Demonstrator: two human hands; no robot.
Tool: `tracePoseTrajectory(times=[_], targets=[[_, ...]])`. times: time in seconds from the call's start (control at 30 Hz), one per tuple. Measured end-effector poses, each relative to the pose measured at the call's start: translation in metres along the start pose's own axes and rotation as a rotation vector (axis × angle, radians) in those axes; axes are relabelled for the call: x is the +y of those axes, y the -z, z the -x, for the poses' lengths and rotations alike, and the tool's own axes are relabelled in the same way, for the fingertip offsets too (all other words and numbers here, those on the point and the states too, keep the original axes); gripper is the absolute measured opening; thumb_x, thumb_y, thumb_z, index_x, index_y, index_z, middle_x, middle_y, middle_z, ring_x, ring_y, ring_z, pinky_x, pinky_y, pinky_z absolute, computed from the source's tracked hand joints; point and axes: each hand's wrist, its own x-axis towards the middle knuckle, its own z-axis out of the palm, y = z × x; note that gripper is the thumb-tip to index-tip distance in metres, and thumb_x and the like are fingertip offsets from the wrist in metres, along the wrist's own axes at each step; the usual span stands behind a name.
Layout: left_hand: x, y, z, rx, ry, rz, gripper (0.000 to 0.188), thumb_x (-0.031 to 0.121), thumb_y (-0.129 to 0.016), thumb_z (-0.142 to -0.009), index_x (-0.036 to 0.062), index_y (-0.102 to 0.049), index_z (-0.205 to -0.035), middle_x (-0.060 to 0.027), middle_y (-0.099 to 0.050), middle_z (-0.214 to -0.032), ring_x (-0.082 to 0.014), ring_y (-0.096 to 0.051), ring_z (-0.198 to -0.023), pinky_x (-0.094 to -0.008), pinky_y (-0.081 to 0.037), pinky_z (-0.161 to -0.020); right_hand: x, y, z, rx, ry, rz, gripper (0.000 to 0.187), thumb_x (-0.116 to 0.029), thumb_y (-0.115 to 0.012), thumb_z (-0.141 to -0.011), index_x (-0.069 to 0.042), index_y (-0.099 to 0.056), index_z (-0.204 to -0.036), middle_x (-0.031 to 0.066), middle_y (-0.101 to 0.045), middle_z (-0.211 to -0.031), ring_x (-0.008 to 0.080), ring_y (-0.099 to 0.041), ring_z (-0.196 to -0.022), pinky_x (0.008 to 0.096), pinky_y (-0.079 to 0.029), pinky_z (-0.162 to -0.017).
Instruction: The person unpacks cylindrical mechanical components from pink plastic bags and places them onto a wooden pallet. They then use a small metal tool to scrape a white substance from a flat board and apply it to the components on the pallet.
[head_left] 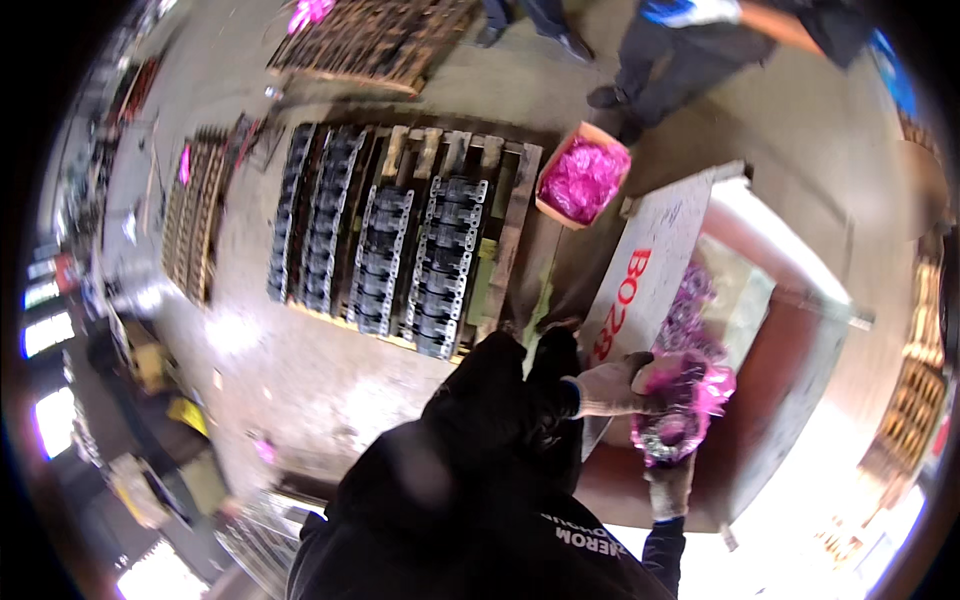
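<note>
Both my gloved hands are on a ring-shaped metal part in pink plastic film [672,430], above a large open crate [634,262]. My left hand [612,386] closes on its left side, with the fingers partly hidden by the film. From below, my right hand [669,488] grips the lower end; most of its fingers are behind the part. Deeper in the crate lie more parts in pink film [688,318], beside a pale sheet [738,300].
Left of my legs, a wooden pallet [520,225] bears rows of black metal parts [445,265]. A cardboard box of pink film [583,180] stands beyond the crate. Another person [665,60] with a gloved hand is near it, and someone else's shoes [575,46] show farther back.
</note>
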Motion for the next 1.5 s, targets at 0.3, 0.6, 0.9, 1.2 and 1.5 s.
tracePoseTrajectory(times=[0.3,0.6,0.9,1.2,1.5], targets=[[0.0,0.064,0.101,0.468,-0.074,0.817,0.039,0.035,-0.069,-0.098,0.0082,-0.062,-0.124,-0.0029,-0.067,-0.112,-0.0122,-0.061,-0.102,-0.0308,-0.051,-0.094,-0.134,-0.123,-0.003,-0.27,0.728,0.988,0.036,-0.009,-0.069,-0.076,-0.002,-0.05,-0.106,0.0246,-0.059,-0.091,0.049,-0.059,-0.086,0.0532,-0.048,-0.073],[-0.021,0.078,0.183,0.468,-0.667,1.644,0.068,0.054,-0.055,-0.101,0.0068,-0.045,-0.149,-0.0163,-0.059,-0.14,-0.031,-0.06,-0.126,-0.0491,-0.049,-0.109,-0.273,-0.194,0.028,-0.824,0.57,1.026,0.057,-0.031,-0.079,-0.087,0.0,-0.051,-0.126,0.0227,-0.062,-0.121,0.0335,-0.062,-0.115,0.0441,-0.05,-0.096],[-0.009,0.094,0.21,0.528,-0.874,1.617,0.078,0.062,-0.055,-0.098,0.0098,-0.039,-0.153,-0.0178,-0.053,-0.147,-0.0356,-0.056,-0.131,-0.0557,-0.047,-0.11,-0.312,-0.269,0.04,-0.925,0.669,0.879,0.039,-0.03,-0.071,-0.095,0.001,-0.069,-0.118,0.0095,-0.069,-0.114,0.0179,-0.065,-0.096,0.0329,-0.05,-0.09],[-0.004,0.094,0.197,0.615,-0.911,1.711,0.068,0.064,-0.057,-0.096,0.0153,-0.052,-0.143,-0.013,-0.061,-0.135,-0.034,-0.06,-0.124,-0.0532,-0.049,-0.107,-0.3,-0.152,0.05,-1.007,0.829,0.504,0.027,-0.026,-0.076,-0.086,-0.002,-0.072,-0.098,0.0049,-0.072,-0.091,0.0181,-0.069,-0.091,0.0333,-0.052,-0.088],[0.01,0.103,0.186,0.791,-0.921,1.559,0.073,0.064,-0.062,-0.093,0.0141,-0.05,-0.145,-0.0103,-0.06,-0.137,-0.0321,-0.059,-0.124,-0.0526,-0.049,-0.107,-0.298,-0.148,0.077,-0.907,1.583,0.923,0.027,-0.025,-0.081,-0.077,-0.007,-0.063,-0.083,0.0062,-0.066,-0.085,0.0288,-0.068,-0.091,0.0533,-0.048,-0.104]])
